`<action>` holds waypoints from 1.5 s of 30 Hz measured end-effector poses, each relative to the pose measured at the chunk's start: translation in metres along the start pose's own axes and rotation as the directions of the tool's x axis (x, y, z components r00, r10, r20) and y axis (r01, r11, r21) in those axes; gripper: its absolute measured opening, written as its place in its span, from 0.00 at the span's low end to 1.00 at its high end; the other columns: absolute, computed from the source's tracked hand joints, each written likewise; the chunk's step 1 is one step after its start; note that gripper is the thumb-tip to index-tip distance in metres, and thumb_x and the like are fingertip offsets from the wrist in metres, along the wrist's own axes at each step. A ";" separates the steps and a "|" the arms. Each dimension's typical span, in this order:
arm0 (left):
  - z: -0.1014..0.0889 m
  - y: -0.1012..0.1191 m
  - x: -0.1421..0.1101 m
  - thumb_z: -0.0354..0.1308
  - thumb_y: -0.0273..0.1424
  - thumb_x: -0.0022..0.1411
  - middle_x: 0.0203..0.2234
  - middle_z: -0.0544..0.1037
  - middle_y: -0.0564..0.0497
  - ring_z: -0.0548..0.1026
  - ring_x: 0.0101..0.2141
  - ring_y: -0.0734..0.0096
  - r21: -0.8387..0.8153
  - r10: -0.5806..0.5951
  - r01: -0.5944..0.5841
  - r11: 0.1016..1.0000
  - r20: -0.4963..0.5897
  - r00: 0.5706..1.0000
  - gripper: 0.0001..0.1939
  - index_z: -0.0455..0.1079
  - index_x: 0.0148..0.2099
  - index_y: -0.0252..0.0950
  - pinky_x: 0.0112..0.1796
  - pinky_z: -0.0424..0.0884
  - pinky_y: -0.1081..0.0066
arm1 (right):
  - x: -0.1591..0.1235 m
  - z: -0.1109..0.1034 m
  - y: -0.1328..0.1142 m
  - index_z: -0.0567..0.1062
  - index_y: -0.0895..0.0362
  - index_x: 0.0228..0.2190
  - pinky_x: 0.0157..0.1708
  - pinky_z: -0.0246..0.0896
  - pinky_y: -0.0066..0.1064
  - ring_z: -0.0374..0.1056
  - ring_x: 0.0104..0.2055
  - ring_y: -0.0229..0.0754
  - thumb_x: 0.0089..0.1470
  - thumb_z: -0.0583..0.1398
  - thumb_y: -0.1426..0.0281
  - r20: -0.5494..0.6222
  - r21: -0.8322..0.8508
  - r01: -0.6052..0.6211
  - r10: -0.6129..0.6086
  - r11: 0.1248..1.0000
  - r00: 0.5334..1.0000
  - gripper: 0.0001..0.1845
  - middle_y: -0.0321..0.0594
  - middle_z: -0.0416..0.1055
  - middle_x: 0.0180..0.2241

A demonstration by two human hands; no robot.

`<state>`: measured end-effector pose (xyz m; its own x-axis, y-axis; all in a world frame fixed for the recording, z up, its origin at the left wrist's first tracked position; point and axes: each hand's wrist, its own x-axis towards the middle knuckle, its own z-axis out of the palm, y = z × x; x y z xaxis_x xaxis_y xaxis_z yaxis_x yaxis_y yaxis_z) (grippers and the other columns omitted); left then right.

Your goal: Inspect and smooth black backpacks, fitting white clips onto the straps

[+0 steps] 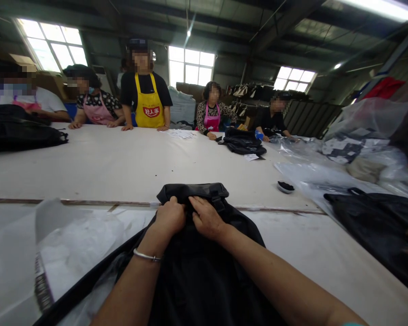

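Observation:
A black bag (pixel 197 271) lies in front of me with its top edge rolled or folded over at the far end. My left hand (pixel 172 216) has its fingers curled into the fold of that top, closed on the fabric; the fingertips are hidden. Beside it, my right hand (pixel 206 218) rests on the bag just below the folded edge, fingers stretched out and thumb apart. A dark strap with a buckle (pixel 219 203) sits right of this hand. Below my wrists, the bag's lower part runs out of view.
Several people stand or sit across the white table (pixel 98 167). Another black bag (pixel 243 142) lies far right of centre, near a small bowl (pixel 285 187) of dark bits. Clear plastic (pixel 302 174) and a black bag (pixel 370 222) lie right; white plastic sheets (pixel 78 244) lie left.

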<state>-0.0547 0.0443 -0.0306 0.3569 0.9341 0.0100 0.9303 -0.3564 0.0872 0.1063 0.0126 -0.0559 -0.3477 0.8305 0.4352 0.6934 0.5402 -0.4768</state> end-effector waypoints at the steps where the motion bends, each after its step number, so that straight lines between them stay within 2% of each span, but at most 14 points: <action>1: 0.002 0.004 0.000 0.49 0.35 0.64 0.41 0.73 0.39 0.77 0.37 0.57 0.025 -0.028 0.029 0.999 -0.033 0.999 0.17 0.78 0.46 0.39 0.38 0.70 0.61 | 0.001 -0.001 -0.001 0.64 0.69 0.60 0.65 0.52 0.48 0.57 0.65 0.51 0.52 0.53 0.76 -0.016 0.012 -0.002 0.003 1.000 1.000 0.33 0.59 0.63 0.61; 5: 0.006 0.008 0.005 0.45 0.30 0.65 0.39 0.72 0.39 0.76 0.38 0.55 0.038 -0.057 0.064 0.997 -0.161 0.985 0.19 0.79 0.43 0.38 0.35 0.69 0.62 | -0.004 -0.004 -0.011 0.61 0.69 0.62 0.66 0.50 0.50 0.53 0.67 0.53 0.53 0.55 0.74 -0.054 0.054 -0.081 0.084 0.995 0.995 0.35 0.60 0.58 0.63; 9: 0.002 -0.013 0.009 0.49 0.31 0.63 0.40 0.73 0.45 0.75 0.37 0.62 -0.150 -0.022 0.000 0.989 -0.148 0.989 0.16 0.80 0.42 0.43 0.36 0.69 0.66 | -0.027 -0.020 -0.025 0.67 0.61 0.59 0.63 0.58 0.45 0.60 0.64 0.49 0.54 0.55 0.75 -0.029 0.122 -0.049 0.053 0.991 0.998 0.30 0.53 0.65 0.61; 12: -0.008 -0.029 0.009 0.53 0.28 0.57 0.37 0.75 0.49 0.75 0.38 0.65 -0.261 0.005 -0.044 0.964 -0.147 0.989 0.13 0.78 0.40 0.41 0.40 0.69 0.69 | -0.041 -0.048 -0.023 0.74 0.56 0.51 0.58 0.64 0.38 0.69 0.55 0.44 0.58 0.53 0.74 -0.190 0.110 -0.013 0.034 0.994 0.981 0.20 0.46 0.74 0.52; 15: -0.019 -0.033 0.004 0.54 0.26 0.52 0.36 0.76 0.50 0.75 0.37 0.64 -0.230 -0.054 0.024 0.973 -0.124 0.991 0.14 0.73 0.42 0.39 0.37 0.69 0.68 | -0.043 -0.075 0.002 0.75 0.56 0.46 0.54 0.65 0.38 0.71 0.50 0.45 0.58 0.54 0.72 -0.364 0.018 -0.214 0.206 0.977 0.908 0.16 0.46 0.75 0.47; 17: -0.025 -0.030 0.001 0.53 0.25 0.52 0.41 0.77 0.48 0.75 0.39 0.61 -0.175 -0.103 0.076 0.982 -0.152 0.983 0.18 0.70 0.47 0.39 0.38 0.69 0.67 | -0.041 -0.083 0.028 0.76 0.57 0.44 0.53 0.64 0.38 0.71 0.48 0.46 0.57 0.55 0.72 -0.304 -0.070 -0.379 0.342 0.923 0.889 0.15 0.47 0.76 0.46; 19: -0.027 -0.027 -0.001 0.51 0.24 0.53 0.46 0.75 0.45 0.75 0.44 0.58 -0.111 -0.132 0.112 0.987 -0.187 0.974 0.22 0.68 0.52 0.38 0.40 0.70 0.65 | -0.041 -0.083 0.051 0.76 0.58 0.43 0.51 0.63 0.36 0.71 0.48 0.46 0.56 0.57 0.72 -0.123 -0.156 -0.488 0.473 0.859 0.872 0.13 0.47 0.76 0.44; 21: -0.026 -0.027 -0.001 0.51 0.24 0.54 0.47 0.74 0.42 0.74 0.46 0.55 -0.057 -0.152 0.144 0.988 -0.177 0.972 0.24 0.68 0.54 0.38 0.41 0.71 0.63 | -0.043 -0.077 0.067 0.76 0.58 0.43 0.47 0.62 0.34 0.72 0.47 0.47 0.56 0.59 0.68 0.049 -0.204 -0.540 0.559 0.817 0.828 0.14 0.47 0.77 0.43; 24: -0.019 -0.034 0.002 0.52 0.29 0.56 0.48 0.72 0.41 0.73 0.48 0.54 -0.073 -0.137 0.130 0.989 -0.113 0.984 0.23 0.70 0.55 0.39 0.45 0.71 0.61 | -0.043 -0.071 0.080 0.78 0.59 0.42 0.43 0.61 0.32 0.72 0.46 0.47 0.59 0.57 0.64 0.162 -0.207 -0.547 0.579 0.811 0.799 0.15 0.49 0.77 0.43; 29: -0.001 -0.040 0.011 0.58 0.46 0.55 0.53 0.68 0.38 0.72 0.51 0.52 -0.143 -0.152 0.145 0.979 -0.042 0.987 0.33 0.67 0.59 0.35 0.53 0.67 0.60 | -0.026 -0.072 0.088 0.81 0.60 0.36 0.38 0.59 0.29 0.73 0.42 0.46 0.58 0.57 0.67 0.203 -0.188 -0.559 0.588 0.808 0.783 0.13 0.47 0.79 0.39; 34: 0.004 -0.038 0.016 0.56 0.52 0.55 0.52 0.70 0.37 0.71 0.52 0.52 -0.196 -0.137 0.124 0.973 -0.057 0.989 0.34 0.69 0.56 0.33 0.54 0.66 0.61 | -0.017 -0.066 0.086 0.82 0.60 0.33 0.33 0.59 0.29 0.74 0.40 0.47 0.55 0.59 0.66 0.172 -0.186 -0.627 0.653 0.757 0.738 0.13 0.47 0.79 0.34; 38: 0.013 -0.041 0.021 0.54 0.53 0.54 0.52 0.71 0.35 0.70 0.53 0.46 -0.151 -0.137 0.122 0.981 -0.094 0.986 0.38 0.67 0.58 0.31 0.55 0.65 0.55 | -0.021 -0.056 0.082 0.81 0.60 0.35 0.36 0.62 0.31 0.74 0.42 0.50 0.54 0.59 0.68 0.100 -0.179 -0.709 0.730 0.682 0.677 0.13 0.51 0.79 0.39; 40: 0.023 -0.044 0.029 0.53 0.53 0.53 0.53 0.71 0.35 0.70 0.52 0.44 -0.115 -0.135 0.123 0.986 -0.101 0.986 0.38 0.67 0.58 0.31 0.54 0.66 0.54 | -0.021 -0.056 0.086 0.80 0.60 0.35 0.38 0.63 0.32 0.73 0.43 0.49 0.54 0.59 0.67 0.095 -0.137 -0.718 0.731 0.682 0.676 0.12 0.51 0.79 0.39; 45: 0.040 -0.046 0.046 0.49 0.50 0.54 0.48 0.78 0.46 0.71 0.52 0.48 -0.021 -0.150 0.149 0.989 -0.081 0.985 0.25 0.66 0.51 0.47 0.54 0.64 0.53 | -0.022 -0.083 0.101 0.79 0.61 0.33 0.28 0.65 0.26 0.72 0.30 0.39 0.62 0.52 0.66 0.225 0.051 -0.742 0.717 0.668 0.660 0.18 0.40 0.77 0.29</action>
<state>-0.0773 0.1025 -0.0743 0.2052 0.9757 0.0771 0.9711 -0.2128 0.1085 0.2365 0.0374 -0.0507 0.1255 0.9661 -0.2257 0.6893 -0.2486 -0.6805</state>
